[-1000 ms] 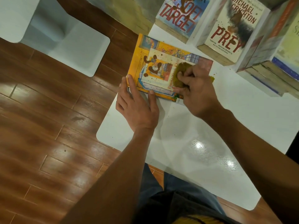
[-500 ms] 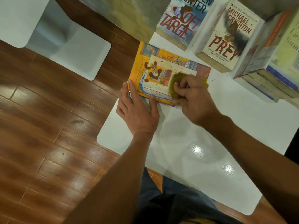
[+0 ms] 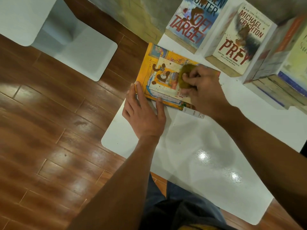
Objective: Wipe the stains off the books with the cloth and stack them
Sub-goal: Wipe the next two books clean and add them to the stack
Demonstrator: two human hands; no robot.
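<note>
Rt hand (image 3: pixel 203 89) w/ cloth (image 3: pixel 185 77) on yellow book (image 3: pixel 155 63) (stained).

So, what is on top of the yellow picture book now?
On the yellow picture book lie dark brown stains and the olive-green cloth, which the right hand grips. The left hand presses its near edge. Cover under cloth and hand is hidden.

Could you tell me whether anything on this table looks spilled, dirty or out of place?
Yes: brown blotches mark the yellow book where the cloth has not reached, and the Soft Target book and Prey book are stained too. The yellow book overhangs the table edge.
</note>
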